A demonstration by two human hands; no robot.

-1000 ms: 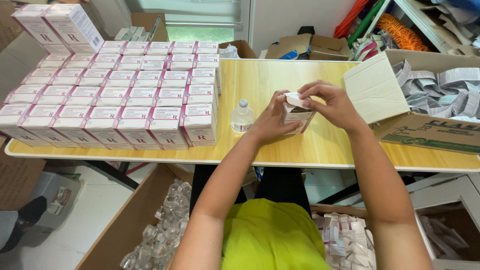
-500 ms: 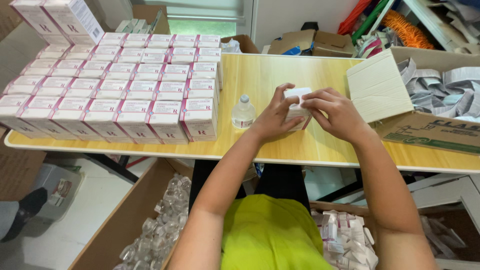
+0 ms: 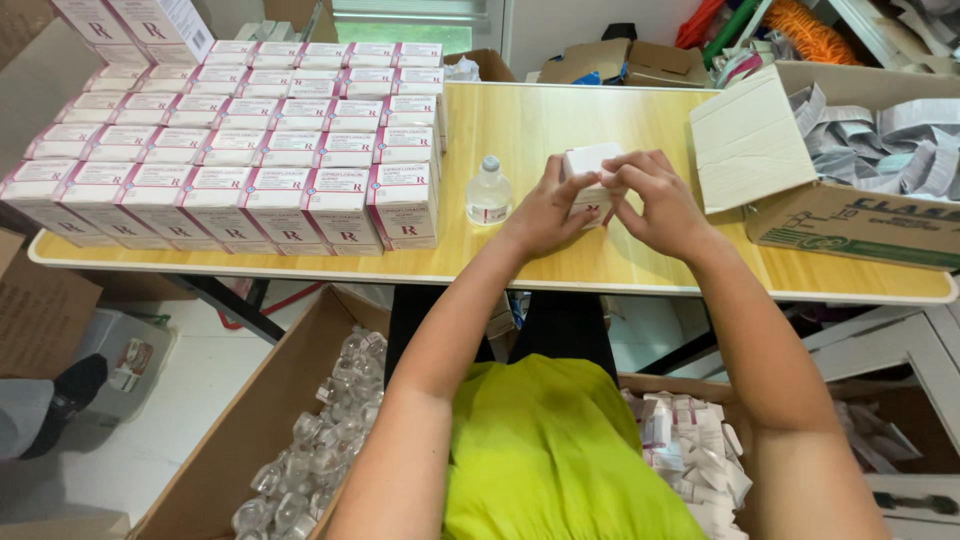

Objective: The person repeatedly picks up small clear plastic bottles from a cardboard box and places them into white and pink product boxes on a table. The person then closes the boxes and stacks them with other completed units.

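Both hands, left and right, clamp a small white cardboard carton on the wooden bench, rows of finished pink-and-white cartons stacked left, a clear glass vial unboxed.

1. Bare table runs from the hands to the far edge, open for a hand to pass.
2. Left of the left hand, a small clear bottle stands just beside it, narrowing the way.
3. Farther left, a block of pink-and-white cartons fills the table from near edge to far.
4. Right of the right hand, an open cardboard box blocks passage, its raised flap standing near the fingers.
5. A strip of table lies free along the near edge between both forearms.
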